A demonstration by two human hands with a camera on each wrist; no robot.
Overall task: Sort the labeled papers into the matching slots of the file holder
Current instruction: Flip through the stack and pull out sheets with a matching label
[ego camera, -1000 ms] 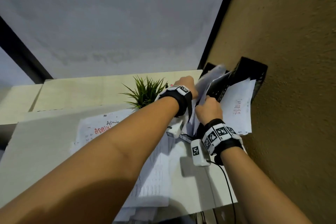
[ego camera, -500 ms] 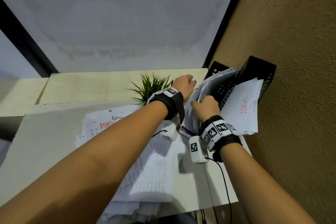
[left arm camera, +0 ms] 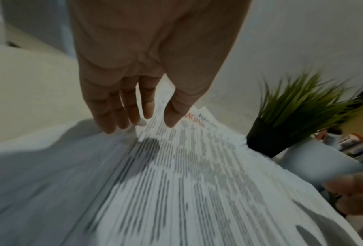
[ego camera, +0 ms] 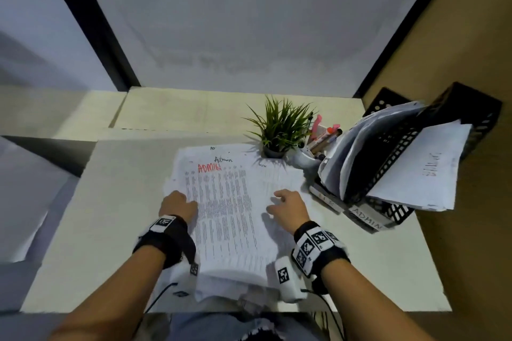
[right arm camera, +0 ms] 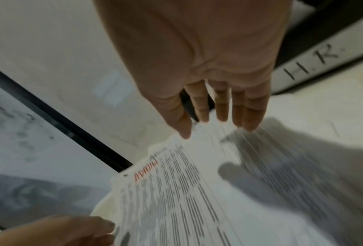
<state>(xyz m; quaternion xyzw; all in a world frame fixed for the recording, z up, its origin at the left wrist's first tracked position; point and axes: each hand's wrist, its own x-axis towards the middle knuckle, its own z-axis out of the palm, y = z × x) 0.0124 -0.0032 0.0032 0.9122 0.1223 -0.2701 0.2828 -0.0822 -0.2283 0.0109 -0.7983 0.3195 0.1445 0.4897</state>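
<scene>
Your left hand (ego camera: 178,203) rests with relaxed fingers at the left edge of the paper stack (ego camera: 230,216), your right hand (ego camera: 288,206) hovers above its right side, fingers loosely extended. The top sheet reads "ADMIN"; the black file holder (ego camera: 388,163) stands to the right.

Both forearms reach forward side by side, each wrist wrapped in a black band with white coded tags. The left hand (ego camera: 178,204) lies palm down, fingers (left arm camera: 121,109) straight and close together. The right hand (ego camera: 288,206) hovers palm down (fingers (right arm camera: 222,106) loosely extended, slightly spread)
</scene>
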